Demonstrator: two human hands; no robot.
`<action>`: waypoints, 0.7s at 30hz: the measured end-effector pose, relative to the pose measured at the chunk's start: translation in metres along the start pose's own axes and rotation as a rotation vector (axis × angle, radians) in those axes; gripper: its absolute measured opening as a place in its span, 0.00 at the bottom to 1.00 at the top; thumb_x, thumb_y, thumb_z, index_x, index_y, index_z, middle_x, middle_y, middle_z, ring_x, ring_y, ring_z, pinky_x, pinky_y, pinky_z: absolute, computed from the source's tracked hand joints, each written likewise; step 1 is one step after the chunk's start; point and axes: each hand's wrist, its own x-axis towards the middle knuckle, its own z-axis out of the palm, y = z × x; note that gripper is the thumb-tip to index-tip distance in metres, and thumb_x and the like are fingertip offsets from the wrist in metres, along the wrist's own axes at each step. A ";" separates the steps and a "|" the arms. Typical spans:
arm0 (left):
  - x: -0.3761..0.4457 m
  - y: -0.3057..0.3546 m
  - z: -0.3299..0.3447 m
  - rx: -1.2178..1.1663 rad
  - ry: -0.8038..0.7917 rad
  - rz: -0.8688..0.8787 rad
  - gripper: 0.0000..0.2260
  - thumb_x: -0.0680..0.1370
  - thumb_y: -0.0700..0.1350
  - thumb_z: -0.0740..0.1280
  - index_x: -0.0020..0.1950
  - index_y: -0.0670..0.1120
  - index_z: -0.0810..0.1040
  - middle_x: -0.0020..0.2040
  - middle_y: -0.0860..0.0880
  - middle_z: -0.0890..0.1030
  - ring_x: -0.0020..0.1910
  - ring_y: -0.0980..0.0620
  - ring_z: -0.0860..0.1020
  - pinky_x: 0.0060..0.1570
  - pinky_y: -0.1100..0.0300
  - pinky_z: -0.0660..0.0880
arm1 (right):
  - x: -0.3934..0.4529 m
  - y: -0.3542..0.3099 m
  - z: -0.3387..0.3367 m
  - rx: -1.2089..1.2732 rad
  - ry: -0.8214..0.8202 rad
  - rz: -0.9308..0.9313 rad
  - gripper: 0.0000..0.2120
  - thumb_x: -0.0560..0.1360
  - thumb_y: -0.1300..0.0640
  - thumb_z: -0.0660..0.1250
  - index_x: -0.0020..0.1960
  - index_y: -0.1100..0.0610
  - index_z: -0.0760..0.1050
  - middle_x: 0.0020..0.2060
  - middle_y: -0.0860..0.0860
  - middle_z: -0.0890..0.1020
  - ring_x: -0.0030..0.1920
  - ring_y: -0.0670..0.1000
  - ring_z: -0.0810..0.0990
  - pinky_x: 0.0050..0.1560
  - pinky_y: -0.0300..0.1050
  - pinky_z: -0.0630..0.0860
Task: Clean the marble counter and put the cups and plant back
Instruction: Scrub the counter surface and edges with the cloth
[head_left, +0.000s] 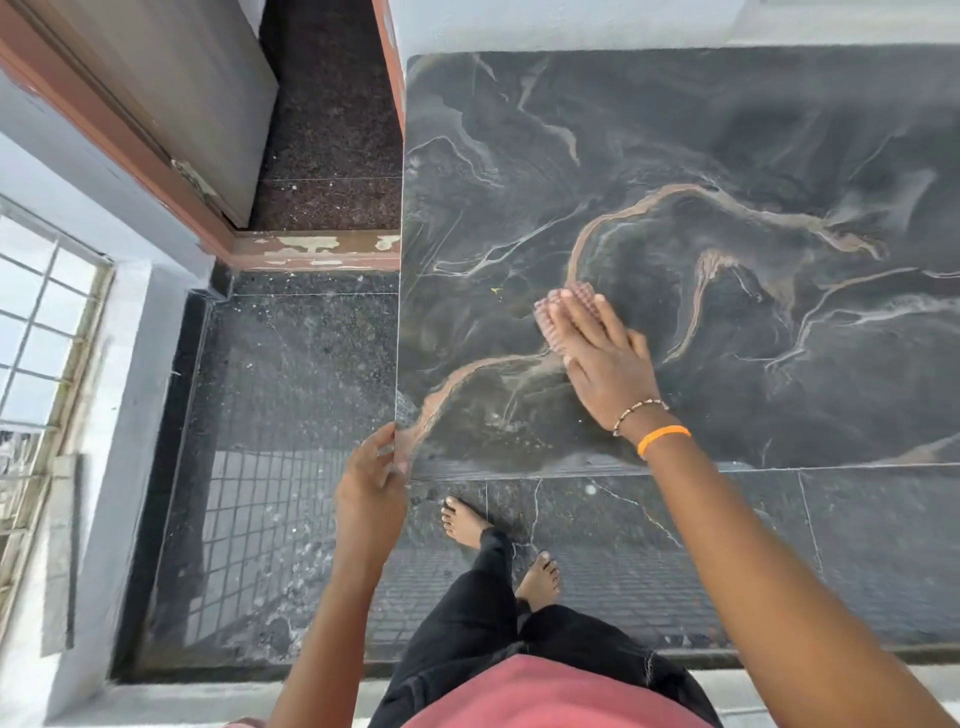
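The dark marble counter (701, 156) with pale and brown veins fills the upper right of the head view. My right hand (605, 358) lies flat on it, fingers spread, pressing a pink textured cloth (563, 312) against the stone near the counter's left part. Only the cloth's far edge shows past my fingertips. My left hand (371, 483) grips the counter's near left corner, thumb on top. No cups or plant are in view.
Below the counter lies a dark speckled floor (291, 395) with my bare feet (467, 519) on it. A brown door frame (311, 249) and doorway stand at the upper left. A barred window (41, 338) is on the left wall.
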 end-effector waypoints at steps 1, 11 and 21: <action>-0.003 -0.001 0.002 -0.004 0.002 0.003 0.19 0.79 0.36 0.59 0.69 0.49 0.69 0.65 0.52 0.74 0.59 0.54 0.75 0.49 0.63 0.71 | -0.005 0.024 -0.006 -0.002 0.010 0.095 0.28 0.78 0.56 0.53 0.76 0.46 0.50 0.77 0.43 0.50 0.77 0.52 0.49 0.68 0.56 0.60; -0.015 -0.018 0.006 -0.129 0.042 -0.034 0.21 0.77 0.32 0.58 0.68 0.48 0.72 0.60 0.51 0.79 0.56 0.60 0.78 0.37 0.77 0.70 | -0.062 0.006 -0.005 0.099 0.052 0.620 0.34 0.73 0.59 0.59 0.76 0.56 0.50 0.77 0.52 0.48 0.75 0.64 0.47 0.66 0.64 0.59; -0.033 -0.030 0.010 -0.409 -0.038 -0.081 0.27 0.75 0.25 0.51 0.68 0.45 0.71 0.63 0.49 0.77 0.60 0.60 0.75 0.49 0.74 0.73 | -0.023 -0.186 0.030 0.093 -0.143 -0.199 0.31 0.74 0.56 0.58 0.75 0.53 0.53 0.77 0.49 0.51 0.76 0.60 0.46 0.70 0.62 0.54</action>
